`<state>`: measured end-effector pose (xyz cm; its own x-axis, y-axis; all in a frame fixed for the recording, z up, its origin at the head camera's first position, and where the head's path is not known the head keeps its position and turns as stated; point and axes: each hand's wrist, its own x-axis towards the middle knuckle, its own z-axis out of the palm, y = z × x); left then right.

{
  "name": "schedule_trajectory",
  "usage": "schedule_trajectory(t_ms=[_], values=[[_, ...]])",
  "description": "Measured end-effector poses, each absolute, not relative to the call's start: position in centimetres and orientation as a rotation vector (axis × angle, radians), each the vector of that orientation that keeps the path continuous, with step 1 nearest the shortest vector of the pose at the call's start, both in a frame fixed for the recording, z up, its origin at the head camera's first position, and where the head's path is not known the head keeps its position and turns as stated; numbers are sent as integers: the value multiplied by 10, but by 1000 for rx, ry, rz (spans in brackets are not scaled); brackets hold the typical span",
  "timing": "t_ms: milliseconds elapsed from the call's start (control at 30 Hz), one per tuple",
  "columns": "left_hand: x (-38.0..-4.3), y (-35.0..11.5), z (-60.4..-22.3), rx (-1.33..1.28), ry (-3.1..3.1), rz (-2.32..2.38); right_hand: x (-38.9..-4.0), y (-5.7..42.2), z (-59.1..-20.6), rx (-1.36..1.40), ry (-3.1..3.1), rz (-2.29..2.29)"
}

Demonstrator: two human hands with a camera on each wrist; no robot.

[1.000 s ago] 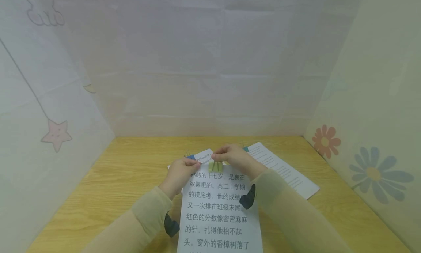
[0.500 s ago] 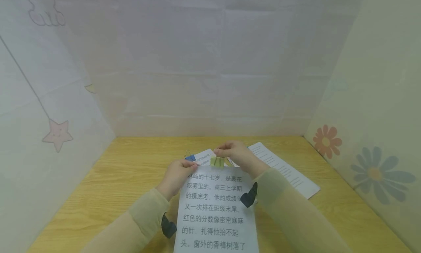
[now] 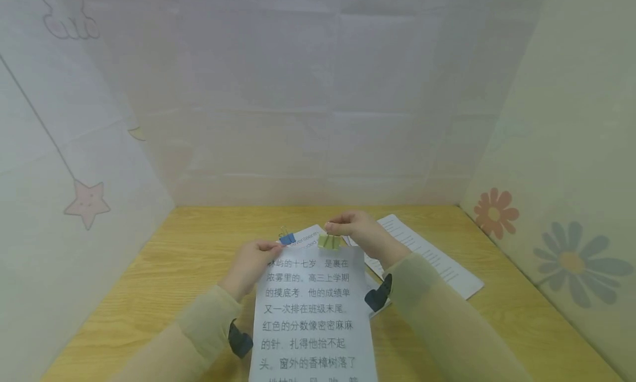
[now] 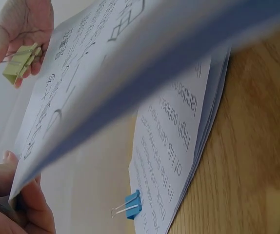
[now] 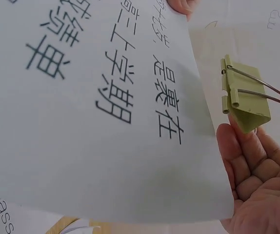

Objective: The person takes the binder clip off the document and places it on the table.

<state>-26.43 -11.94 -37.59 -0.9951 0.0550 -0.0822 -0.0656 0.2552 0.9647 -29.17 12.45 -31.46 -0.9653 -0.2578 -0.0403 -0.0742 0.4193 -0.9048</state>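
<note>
1. Pinching the yellow clip by its handles, the right hand angles inward.
2. The left hand pinches the paper by its corner, perhaps several sheets.
3. Paper and left hand have shifted away from the right.

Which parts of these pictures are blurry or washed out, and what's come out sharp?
Head view: hazy and low in contrast, though the held paper is legible; left wrist view: that paper's nearest edge is badly blurred, the blue clip beyond it clearer; right wrist view: brighter, with the yellow clip crisp.
</note>
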Motion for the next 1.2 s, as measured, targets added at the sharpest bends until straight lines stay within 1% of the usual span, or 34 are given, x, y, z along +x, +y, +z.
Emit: schedule_trajectory(t_ms=[133,233,300,433,633,1000,1200], values=[[-265,-128,-376,-69,2434,1859,-284,122,-308,-284,2489,-1574],[-266,-136,-377,-91,2453,1852,-285,121,-309,-287,2476,-1582],[-266,-141,-378,-97,2458,1849,-292,122,-317,-308,2472,-1599],[-266,-152,-377,-112,2464,1846,-293,120,-319,-348,2462,-1618],[-264,-169,-374,-123,2546,1804,-293,119,-322,-328,2451,-1603],[-270,-211,-374,-116,2649,1710,-291,115,-325,-328,2392,-1548],[-272,-233,-372,-148,2711,1620,-288,112,-327,-393,2352,-1551]])
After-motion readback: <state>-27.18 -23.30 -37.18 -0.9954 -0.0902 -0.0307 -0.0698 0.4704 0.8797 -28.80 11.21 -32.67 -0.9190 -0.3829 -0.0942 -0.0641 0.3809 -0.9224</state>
